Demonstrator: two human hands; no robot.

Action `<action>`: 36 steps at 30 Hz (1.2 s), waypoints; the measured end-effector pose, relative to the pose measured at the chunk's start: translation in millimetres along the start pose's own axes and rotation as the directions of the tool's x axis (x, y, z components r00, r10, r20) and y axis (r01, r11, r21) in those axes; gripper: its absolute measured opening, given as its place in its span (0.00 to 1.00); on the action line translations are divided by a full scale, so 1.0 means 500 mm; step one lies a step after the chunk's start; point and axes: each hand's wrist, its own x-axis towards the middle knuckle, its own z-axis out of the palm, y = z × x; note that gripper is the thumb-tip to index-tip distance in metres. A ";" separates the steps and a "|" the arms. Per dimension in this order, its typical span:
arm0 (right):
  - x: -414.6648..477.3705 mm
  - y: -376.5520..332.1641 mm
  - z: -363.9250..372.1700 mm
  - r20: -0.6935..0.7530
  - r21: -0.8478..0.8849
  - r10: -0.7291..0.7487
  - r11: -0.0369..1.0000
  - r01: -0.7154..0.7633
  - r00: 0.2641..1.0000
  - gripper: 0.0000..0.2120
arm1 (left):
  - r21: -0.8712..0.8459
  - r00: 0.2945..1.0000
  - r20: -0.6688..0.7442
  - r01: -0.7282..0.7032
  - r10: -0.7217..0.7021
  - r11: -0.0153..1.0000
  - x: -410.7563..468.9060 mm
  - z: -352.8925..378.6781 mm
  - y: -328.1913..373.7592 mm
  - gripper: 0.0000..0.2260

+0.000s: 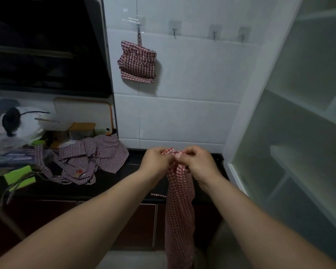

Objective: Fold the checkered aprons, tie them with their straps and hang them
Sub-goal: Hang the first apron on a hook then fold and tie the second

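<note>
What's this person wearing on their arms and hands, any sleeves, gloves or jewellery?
Nothing that shows. The left forearm and right forearm are bare to the frame's edge, with no sleeves in view. The left hand and right hand have no gloves, and no watch, bracelet or ring is visible.

both hands (177,160) raised together, fingers curled, forearms outstretched
</note>
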 end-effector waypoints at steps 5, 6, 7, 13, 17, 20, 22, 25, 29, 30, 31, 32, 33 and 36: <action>-0.009 -0.004 0.006 -0.023 0.122 0.093 0.988 -0.090 0.995 0.06 | -0.004 0.995 0.100 -0.027 0.027 1.000 -0.018 0.008 -0.005 0.07; -0.010 -0.006 0.001 -0.036 0.144 0.109 0.984 -0.102 0.993 0.05 | -0.043 0.993 0.112 -0.026 0.031 0.999 -0.024 0.006 -0.007 0.07; -0.010 -0.005 -0.004 -0.042 0.164 0.122 0.980 -0.113 0.992 0.05 | -0.073 0.995 0.094 -0.027 0.034 0.997 -0.029 0.006 -0.009 0.06; -0.019 -0.006 -0.009 0.021 0.141 0.134 0.981 -0.136 0.991 0.10 | 0.050 0.996 -0.003 -0.083 0.084 0.995 -0.029 -0.011 -0.027 0.04; -0.020 -0.012 0.006 -0.020 0.071 0.132 0.989 -0.131 0.991 0.13 | 0.340 0.975 -0.038 -0.193 0.219 0.920 -0.018 -0.015 -0.037 0.04; -0.012 -0.014 0.017 -0.055 0.058 0.165 0.985 -0.162 0.985 0.14 | 0.455 0.963 0.029 -0.251 0.268 0.854 -0.025 -0.014 -0.030 0.07; -0.009 -0.017 0.023 -0.064 0.047 0.184 0.982 -0.181 0.981 0.12 | 0.473 0.967 0.083 -0.251 0.240 0.844 -0.024 -0.017 -0.029 0.08; -0.005 -0.019 0.027 -0.096 0.058 0.221 0.975 -0.217 0.970 0.11 | 0.497 0.962 0.183 -0.267 0.201 0.826 -0.022 -0.021 -0.031 0.11; 0.007 -0.024 0.037 -0.094 0.107 0.282 0.956 -0.272 0.955 0.11 | 0.513 0.940 0.246 -0.332 0.235 0.791 -0.017 -0.032 -0.042 0.03; 0.009 -0.030 0.040 -0.078 0.126 0.284 0.954 -0.274 0.956 0.13 | 0.517 0.942 0.227 -0.331 0.247 0.790 -0.014 -0.036 -0.048 0.04; 0.011 -0.037 0.045 -0.055 0.140 0.281 0.952 -0.271 0.958 0.15 | 0.513 0.947 0.199 -0.321 0.253 0.796 -0.010 -0.041 -0.054 0.04; 0.010 -0.045 0.048 -0.024 0.146 0.275 0.952 -0.269 0.961 0.17 | 0.500 0.951 0.167 -0.308 0.259 0.809 -0.007 -0.046 -0.059 0.03; 0.007 -0.054 0.050 0.013 0.147 0.269 0.952 -0.268 0.963 0.19 | 0.476 0.954 0.137 -0.299 0.266 0.827 -0.004 -0.050 -0.062 0.03; 0.001 -0.070 0.045 0.108 0.162 0.287 0.940 -0.301 0.952 0.25 | 0.369 0.960 0.120 -0.281 0.254 0.886 0.001 -0.058 -0.067 0.03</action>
